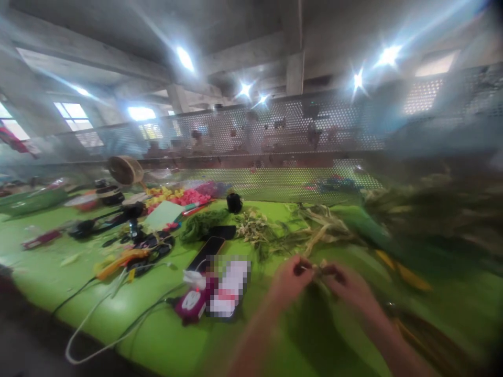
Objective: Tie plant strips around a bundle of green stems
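Note:
My left hand [294,276] and my right hand [346,285] meet low over the green table, thumbs and fingers pinched together. Between their fingertips is a small pale yellow-green piece [323,265], too blurred to name more exactly; it looks like part of an artificial plant. Just beyond my hands lies a loose heap of pale green stems and leaves [324,226]. A bunch of small cream-and-green sprigs [252,226] is farther left. Left of my left hand lies a phone with a lit, blurred-out screen [231,293].
A purple power strip [192,302] with cables, a dark phone [207,252] and an orange glue gun [122,262] lie to the left. Pink and yellow pieces [184,197] sit behind. A perforated panel [251,136] borders the far edge. Dark bundled foliage [444,209] stands right.

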Tool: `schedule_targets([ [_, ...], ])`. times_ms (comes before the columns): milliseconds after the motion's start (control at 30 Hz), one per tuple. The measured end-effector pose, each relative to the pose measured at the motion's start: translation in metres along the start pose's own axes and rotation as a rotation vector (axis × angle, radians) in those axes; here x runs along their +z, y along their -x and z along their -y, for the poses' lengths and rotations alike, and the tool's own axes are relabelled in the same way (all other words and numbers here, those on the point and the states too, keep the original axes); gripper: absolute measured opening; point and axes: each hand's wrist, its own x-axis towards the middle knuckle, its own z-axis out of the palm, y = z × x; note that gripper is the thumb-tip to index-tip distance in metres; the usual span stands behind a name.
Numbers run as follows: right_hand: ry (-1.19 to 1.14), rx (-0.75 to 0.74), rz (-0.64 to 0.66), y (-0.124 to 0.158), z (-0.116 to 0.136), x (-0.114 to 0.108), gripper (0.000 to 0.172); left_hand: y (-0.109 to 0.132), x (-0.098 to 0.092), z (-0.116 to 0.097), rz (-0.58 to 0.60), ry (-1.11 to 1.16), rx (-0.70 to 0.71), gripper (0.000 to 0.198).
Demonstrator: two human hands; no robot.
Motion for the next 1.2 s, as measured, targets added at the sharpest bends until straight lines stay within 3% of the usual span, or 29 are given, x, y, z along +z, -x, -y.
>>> schedule_targets([
  [133, -0.238, 0.108, 0.143, -0.005, -0.009, 0.003, 0.025, 0.003, -0.002, -0.003, -0.022, -0.071, 0.001, 0.023],
  [333, -0.275, -0.096, 0.139, -0.013, -0.014, -0.006, 0.024, -0.003, -0.009, 0.002, -0.04, -0.226, -0.017, 0.019],
  [433, -0.326, -0.162, 0.08, -0.014, -0.009, -0.014, 0.026, -0.003, -0.008, 0.003, 0.013, -0.271, -0.002, 0.015],
  [633, -0.352, -0.193, -0.046, -0.015, -0.005, -0.017, 0.025, 0.005, -0.006, -0.007, 0.186, 0.092, -0.138, 0.013],
  [833, -0.258, -0.147, 0.005, -0.013, -0.009, -0.014, 0.022, 0.006, -0.006, -0.005, 0.081, 0.391, -0.228, 0.02],
  [967, -0.264, -0.166, 0.019, -0.012, -0.007, -0.012, 0.031, 0.001, -0.006, 0.006, 0.032, 0.282, -0.19, 0.021],
  [1067, -0.193, -0.186, -0.005, -0.012, -0.006, -0.01, 0.027, -0.003, -0.005, 0.012, 0.026, 0.151, -0.171, 0.024],
  [1200, -0.151, -0.179, -0.024, -0.012, -0.006, -0.006, 0.024, -0.002, -0.002, 0.01, 0.006, 0.207, -0.19, 0.03],
])
